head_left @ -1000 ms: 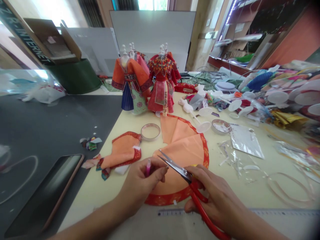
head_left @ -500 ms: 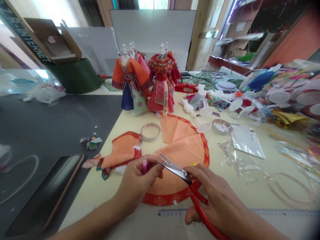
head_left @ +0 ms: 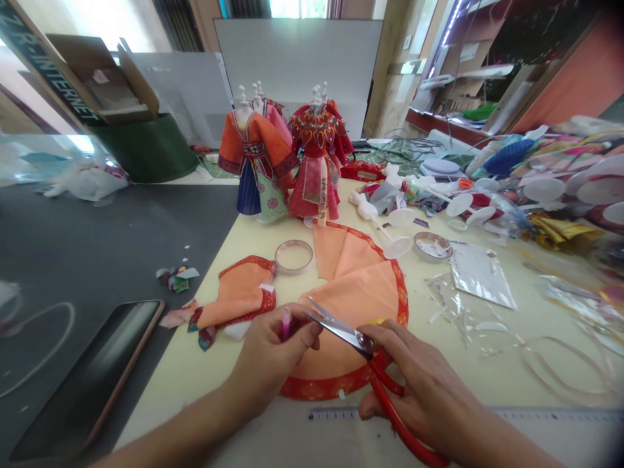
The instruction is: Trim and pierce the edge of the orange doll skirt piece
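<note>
While L hand (head_left: 280, 351), curled, holds a pink stick (head_left: 286, 326), R hand (head_left: 419, 370) wraps scissors (head_left: 353, 338), prob. stiff, light; grip near-end handles (head_left: 396, 416).

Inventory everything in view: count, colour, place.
scissors: one, red and silver, right hand
stick: one, pink, left hand
large cloth: one, orange and red, beneath hands
smaller cloth: one, orange and red, left
rings: two, clear, beyond hands
phone: one, black, left
ruler: one, pale, near edge
dressed forms: at least four, red/orange, back
bare forms: several, white, right
packets: several, clear, right
fabric heap: one, multicoloured, far right
box: one, brown, back left
bin: one, green, below box
board: one, white, behind dressed forms
left hand: one, bare, centre
right hand: one, bare, right
</note>
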{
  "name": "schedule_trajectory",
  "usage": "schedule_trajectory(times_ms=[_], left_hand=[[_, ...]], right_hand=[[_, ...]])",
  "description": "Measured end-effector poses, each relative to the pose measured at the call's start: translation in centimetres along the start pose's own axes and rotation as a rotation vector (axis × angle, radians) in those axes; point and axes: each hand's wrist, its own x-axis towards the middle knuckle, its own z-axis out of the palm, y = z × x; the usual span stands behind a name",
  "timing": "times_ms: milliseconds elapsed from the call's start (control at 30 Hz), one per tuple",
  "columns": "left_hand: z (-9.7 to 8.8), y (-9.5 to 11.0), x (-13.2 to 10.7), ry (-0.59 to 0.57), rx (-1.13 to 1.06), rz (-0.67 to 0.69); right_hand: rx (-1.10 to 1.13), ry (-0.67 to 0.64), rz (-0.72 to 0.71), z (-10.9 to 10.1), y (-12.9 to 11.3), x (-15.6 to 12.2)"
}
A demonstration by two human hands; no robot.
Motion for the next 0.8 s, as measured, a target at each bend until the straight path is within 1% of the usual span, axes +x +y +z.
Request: schedule_trajectory(times_ms=[300,500,600,800], left_hand=[[0.03,-0.11,-0.02,-0.005,0.015,-0.007],[0.07,0.24,-0.01,0.000,0.019,-0.007],[0.15,0.36,0.05,0.005,0.017,-0.002],[0.14,0.40,0.05,0.057,-0.041,-0.017]], right_hand=[[-0.017,-0.004,-0.009,0.06,0.08,0.24],[-0.040,0.000,-0.026,0.27,0.31,0.14],[-0.042,0.024,-0.031,0.23,0.33,0.05],[-0.038,0.105,-0.056,-0.23,0.24,0.00]])
